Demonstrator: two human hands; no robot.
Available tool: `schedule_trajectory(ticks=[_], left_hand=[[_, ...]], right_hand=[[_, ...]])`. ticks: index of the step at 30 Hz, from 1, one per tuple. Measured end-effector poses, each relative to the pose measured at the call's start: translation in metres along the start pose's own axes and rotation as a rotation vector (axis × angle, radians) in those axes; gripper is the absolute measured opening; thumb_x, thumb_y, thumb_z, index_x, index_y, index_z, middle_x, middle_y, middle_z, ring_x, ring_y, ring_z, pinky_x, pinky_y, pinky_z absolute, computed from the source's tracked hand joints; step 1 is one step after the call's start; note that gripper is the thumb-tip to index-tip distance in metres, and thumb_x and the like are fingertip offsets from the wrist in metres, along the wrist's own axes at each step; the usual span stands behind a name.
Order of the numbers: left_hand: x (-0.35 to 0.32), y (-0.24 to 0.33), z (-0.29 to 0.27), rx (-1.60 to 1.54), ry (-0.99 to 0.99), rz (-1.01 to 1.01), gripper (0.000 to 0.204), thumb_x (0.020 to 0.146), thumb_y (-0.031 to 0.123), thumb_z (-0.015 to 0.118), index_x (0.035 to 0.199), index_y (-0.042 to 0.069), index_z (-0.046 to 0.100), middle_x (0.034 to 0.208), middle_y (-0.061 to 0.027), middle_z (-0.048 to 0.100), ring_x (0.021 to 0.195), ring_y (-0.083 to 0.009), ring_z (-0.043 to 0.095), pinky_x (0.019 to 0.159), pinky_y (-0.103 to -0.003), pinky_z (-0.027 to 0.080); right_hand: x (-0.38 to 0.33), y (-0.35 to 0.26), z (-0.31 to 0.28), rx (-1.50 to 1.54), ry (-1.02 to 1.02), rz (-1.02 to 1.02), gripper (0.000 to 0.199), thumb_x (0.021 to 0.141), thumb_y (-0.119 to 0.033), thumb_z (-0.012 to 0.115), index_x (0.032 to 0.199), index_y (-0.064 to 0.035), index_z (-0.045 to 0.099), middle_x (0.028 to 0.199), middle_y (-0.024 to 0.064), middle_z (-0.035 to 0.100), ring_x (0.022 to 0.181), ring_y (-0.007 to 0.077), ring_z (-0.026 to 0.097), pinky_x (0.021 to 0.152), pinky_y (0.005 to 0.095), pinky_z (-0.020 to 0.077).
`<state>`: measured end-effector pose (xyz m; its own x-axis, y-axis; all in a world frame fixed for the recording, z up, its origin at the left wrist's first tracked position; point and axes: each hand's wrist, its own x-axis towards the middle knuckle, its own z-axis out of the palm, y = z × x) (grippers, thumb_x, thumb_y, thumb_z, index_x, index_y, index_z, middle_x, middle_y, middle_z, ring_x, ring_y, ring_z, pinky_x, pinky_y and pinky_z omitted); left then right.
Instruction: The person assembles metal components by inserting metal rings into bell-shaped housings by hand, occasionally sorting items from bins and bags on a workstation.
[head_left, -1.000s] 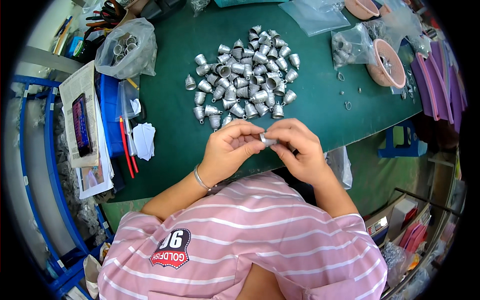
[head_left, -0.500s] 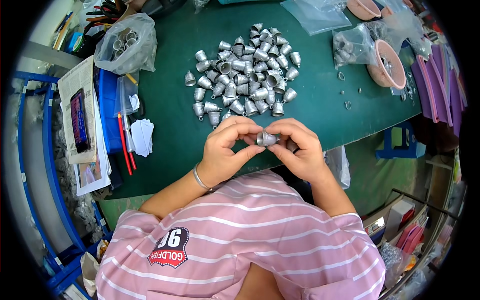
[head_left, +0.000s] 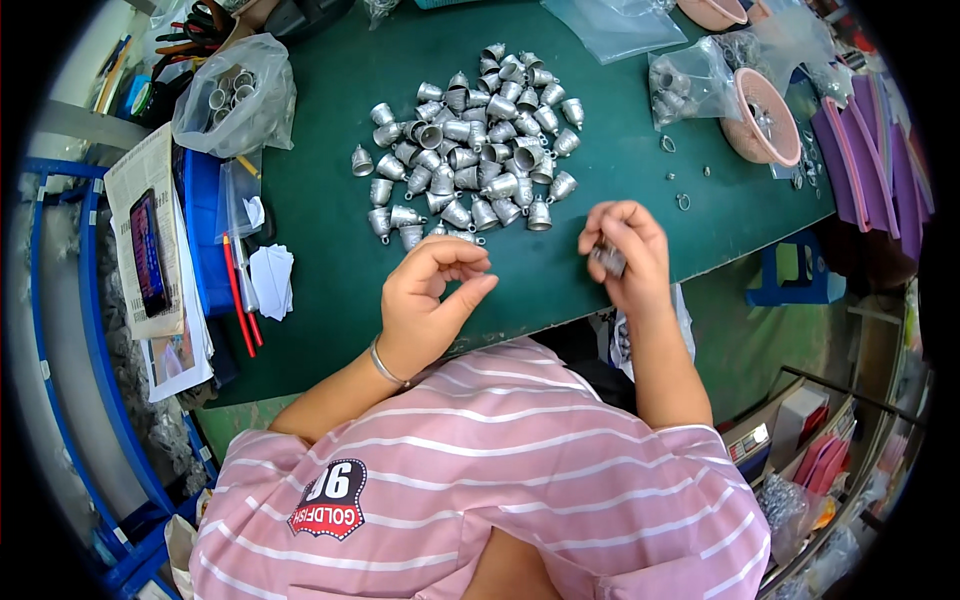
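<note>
R hand (head_left: 632, 256) has fingers clamped on a small grey metal bell (head_left: 607, 261), partly hidden & blurred, over the green tabletop (head_left: 740, 215), right of the bell pile (head_left: 456, 130). L hand (head_left: 425, 290) is at pile's near edge, thumb & fingertips apart, nothing visible b/w them. Bell's prob. light, stiff, a bit slick; might dent. Best hold: thumb + index round its sides.

You look through the left of two fisheye cameras worn on your head, facing steeply down past your striped shirt (head_left: 480, 440) onto the desk (head_left: 620, 120). It sits near enough to keep your left hand (head_left: 430, 290) and right hand (head_left: 632, 255) mid-frame; toward the dark, bending rim, details are perhaps too squeezed to trust.
</note>
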<state>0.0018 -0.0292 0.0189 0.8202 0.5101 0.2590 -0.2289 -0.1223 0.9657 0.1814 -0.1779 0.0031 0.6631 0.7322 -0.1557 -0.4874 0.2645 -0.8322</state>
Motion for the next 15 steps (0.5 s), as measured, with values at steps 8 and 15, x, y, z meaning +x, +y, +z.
schedule_trajectory(ticks=[8, 15], left_hand=[[0.004, 0.000, 0.009, -0.054, -0.009, -0.075, 0.021, 0.077, -0.010, 0.062, 0.096, -0.003, 0.056, 0.095, -0.0083, 0.056, 0.085, -0.0127, 0.056, 0.074, -0.024, 0.046], [0.006, -0.002, 0.003, -0.046, 0.024, -0.105, 0.022, 0.078, -0.009, 0.061, 0.099, -0.004, 0.057, 0.101, -0.0097, 0.053, 0.086, -0.0132, 0.055, 0.077, -0.024, 0.047]], right_hand=[[0.049, 0.001, 0.029, -1.449, 0.262, -0.164, 0.030, 0.071, -0.026, 0.071, 0.083, 0.0005, 0.064, 0.083, 0.0175, 0.063, 0.077, 0.0337, 0.061, 0.069, 0.0408, 0.0480], [0.033, 0.002, 0.024, -0.788, 0.080, -0.133, 0.032, 0.073, -0.003, 0.068, 0.102, -0.0017, 0.054, 0.090, 0.0047, 0.057, 0.084, 0.0136, 0.056, 0.073, 0.0268, 0.0465]])
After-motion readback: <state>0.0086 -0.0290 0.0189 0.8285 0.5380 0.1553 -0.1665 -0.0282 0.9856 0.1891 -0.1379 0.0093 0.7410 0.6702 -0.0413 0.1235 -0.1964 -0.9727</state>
